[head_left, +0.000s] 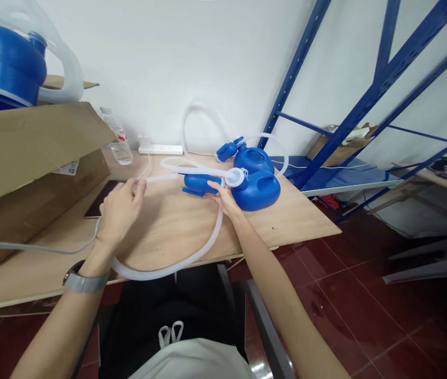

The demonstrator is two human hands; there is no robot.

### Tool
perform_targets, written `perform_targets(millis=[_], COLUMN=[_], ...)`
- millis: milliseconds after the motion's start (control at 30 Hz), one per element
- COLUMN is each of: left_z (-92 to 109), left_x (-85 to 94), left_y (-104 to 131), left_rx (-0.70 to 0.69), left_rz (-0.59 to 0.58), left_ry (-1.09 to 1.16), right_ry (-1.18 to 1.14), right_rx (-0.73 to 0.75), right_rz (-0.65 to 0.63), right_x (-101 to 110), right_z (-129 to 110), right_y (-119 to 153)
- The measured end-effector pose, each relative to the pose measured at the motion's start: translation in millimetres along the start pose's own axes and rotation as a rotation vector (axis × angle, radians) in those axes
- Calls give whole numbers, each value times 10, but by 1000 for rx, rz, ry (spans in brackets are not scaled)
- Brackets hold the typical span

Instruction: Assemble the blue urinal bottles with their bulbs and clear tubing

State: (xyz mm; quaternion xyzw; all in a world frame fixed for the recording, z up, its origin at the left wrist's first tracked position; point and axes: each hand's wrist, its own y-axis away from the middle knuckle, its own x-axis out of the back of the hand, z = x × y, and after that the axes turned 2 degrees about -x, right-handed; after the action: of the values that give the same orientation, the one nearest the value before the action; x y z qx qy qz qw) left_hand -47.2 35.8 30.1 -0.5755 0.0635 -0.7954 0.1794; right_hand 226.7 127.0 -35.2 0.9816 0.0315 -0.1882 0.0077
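Observation:
My right hand (223, 197) is closed round the end of a small blue handheld part (199, 182) above the wooden table. Beside it lie two blue jugs (257, 190), the nearer one on its side with a white cap at its neck. My left hand (123, 202) is raised at the left, its thumb and fingertips together at the end of a translucent white hose (160, 179). More of the hose (203, 251) curves down over the table's front edge, and other loops rise against the wall. Another small blue part (227, 151) rests by the rear jug.
At the left stands an open cardboard box (29, 152) with blue jugs (12, 66) and hose on top. A water bottle (118, 139), power strip (160, 149) and dark flat device (105, 199) are behind my left hand. A blue metal rack (337, 131) stands at the right.

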Motion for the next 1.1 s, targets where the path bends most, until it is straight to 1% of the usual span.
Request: perform_targets(millis=[100, 200, 267, 400, 467, 667, 767, 933, 1100], left_z=[-25, -45, -55, -58, -59, -73, -63, -37, 17], left_x=[79, 114, 108, 83, 91, 123, 108, 115, 147], left_y=[68, 87, 86, 108, 128, 135, 123, 128, 162], left_rx=[78, 123, 117, 50, 44, 24, 19, 3, 40], left_rz=[6, -22, -37, -4, 18, -49, -33, -12, -52], left_ry=[-26, -48, -50, -62, -79, -81, -82, -116, -118], right_ry=[-57, -4, 33, 74, 79, 52, 55, 64, 93], right_rx=[-26, -100, -122, -91, -89, -116, -138, -149, -171], right_rz=[-44, -121, -138, -106, -92, -81, -83, -126, -110], right_x=[0, 30, 46, 43, 37, 20, 13, 23, 20], right_z=[-28, -58, -71, -72, -65, -89, -109, -91, -65], right_y=[22, 35, 41, 44, 38, 44, 62, 48, 27])
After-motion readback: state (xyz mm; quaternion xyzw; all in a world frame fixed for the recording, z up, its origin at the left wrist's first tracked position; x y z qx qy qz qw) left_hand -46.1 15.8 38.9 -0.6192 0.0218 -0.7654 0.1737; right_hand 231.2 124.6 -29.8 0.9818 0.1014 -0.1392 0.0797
